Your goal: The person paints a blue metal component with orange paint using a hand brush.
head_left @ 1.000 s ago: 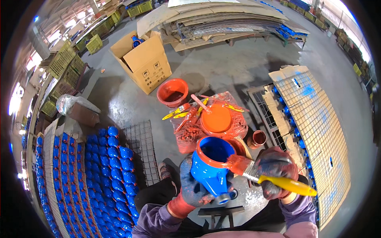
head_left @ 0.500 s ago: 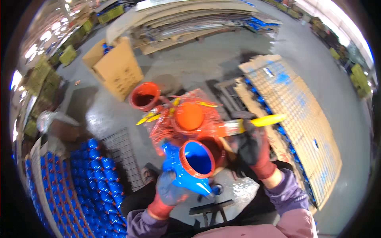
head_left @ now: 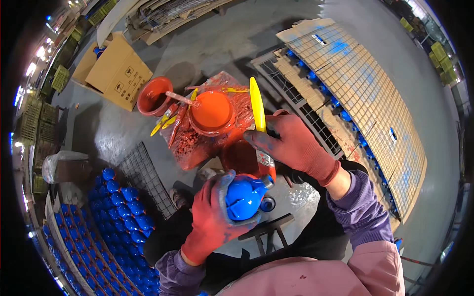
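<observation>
Blue valve body (head_left: 245, 197) mostly still blue; orange-red shows at upper rim only, so painting seems partly done, far side hidden. Rows of blue castings (head_left: 118, 197) at left unpainted.

Left hand (head_left: 212, 217) clamped around valve body, held over lap near small stool (head_left: 266, 229). Right hand (head_left: 296, 145) closed on yellow-handled brush (head_left: 257, 106), handle pointing up, bristles down at casting's top. Orange paint bowl (head_left: 212, 111) just beyond.
</observation>
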Tool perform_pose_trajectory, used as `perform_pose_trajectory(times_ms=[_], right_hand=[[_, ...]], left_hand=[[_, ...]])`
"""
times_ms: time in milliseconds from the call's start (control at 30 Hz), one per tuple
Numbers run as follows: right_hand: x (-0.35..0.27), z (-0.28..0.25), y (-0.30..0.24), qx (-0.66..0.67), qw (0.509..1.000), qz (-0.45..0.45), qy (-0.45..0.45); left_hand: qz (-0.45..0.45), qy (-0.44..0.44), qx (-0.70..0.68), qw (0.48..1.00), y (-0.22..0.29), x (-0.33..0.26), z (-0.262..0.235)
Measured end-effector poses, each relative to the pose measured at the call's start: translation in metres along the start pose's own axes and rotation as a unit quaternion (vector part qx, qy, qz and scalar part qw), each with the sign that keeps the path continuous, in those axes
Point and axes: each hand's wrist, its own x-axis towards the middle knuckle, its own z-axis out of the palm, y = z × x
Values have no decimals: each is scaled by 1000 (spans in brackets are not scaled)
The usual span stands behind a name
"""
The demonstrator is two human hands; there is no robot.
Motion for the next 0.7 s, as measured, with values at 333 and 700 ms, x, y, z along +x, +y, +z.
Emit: perform_pose_trajectory(times_ms=[333,700], right_hand=[[-13,2,-25,-85,978,-186,34],[-34,-1,-31,-197,910,-353,94]], left_hand=[[-15,-30,101,994,-3,-6,-5],[-116,14,-63,991,-15,-1,-9]])
